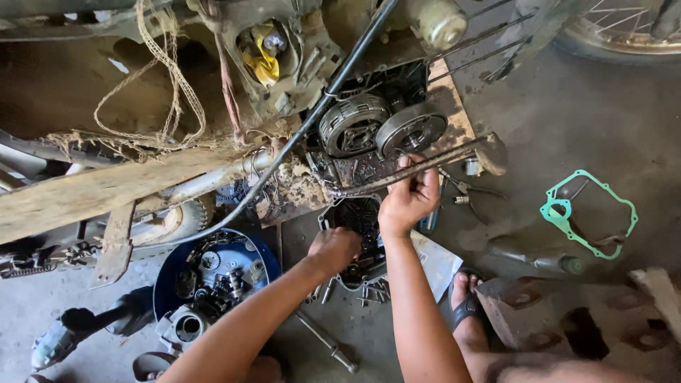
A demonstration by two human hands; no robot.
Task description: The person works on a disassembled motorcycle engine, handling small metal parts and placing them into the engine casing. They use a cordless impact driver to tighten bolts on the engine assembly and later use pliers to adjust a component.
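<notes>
Head view: the right hand [408, 202] is being closed around a rusty rod [418, 167] running left-right just below the clutch assembly [383, 128]; the left hand [333, 250], fist clenched, contents hidden, is being rested on the engine cover [358, 220] lower down.

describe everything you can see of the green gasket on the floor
The green gasket is a thin, flat outline of an engine cover, pale green, with small bolt-hole tabs along its edge and a smaller loop at its left end. It looks like paper or thin fibre. It lies flat on the dusty concrete floor, right of the engine, partly over a dark tool. No hand touches it.
</notes>
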